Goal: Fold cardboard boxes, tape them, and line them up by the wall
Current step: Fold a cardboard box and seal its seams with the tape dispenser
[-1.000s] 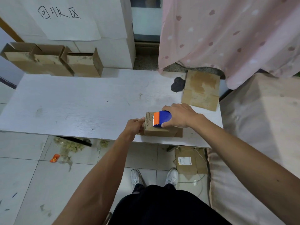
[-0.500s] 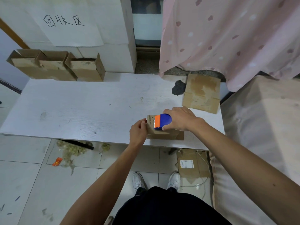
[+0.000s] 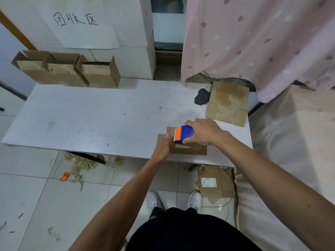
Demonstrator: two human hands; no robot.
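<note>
Shifted the left hand (image 3: 162, 147) since a second ago: gripped the box's near corner then, presses flat with straight fingers on the left end of the small box (image 3: 184, 150) now. Kept the right hand (image 3: 203, 132) curled tight round the blue and orange tape cutter (image 3: 183, 134), resting on top of the box with the toothed edge pointing left. Sits near the front right of the white counter (image 3: 90, 115), close to the edge (the box, that is). Looks folded already and seems to be getting its tape, so likely halfway through this box's job. Cannot make out the tape strip itself.

Already done: three boxes (image 3: 67, 71) in a row at the far left, right by the wall, with flaps standing up. Left to do: finish taping this one, then carry it over next to the row. Also waiting: one flat cardboard piece (image 3: 228, 104) at the far right of the counter, not folded yet, and more flat cardboard (image 3: 213, 183) down on the floor below.
</note>
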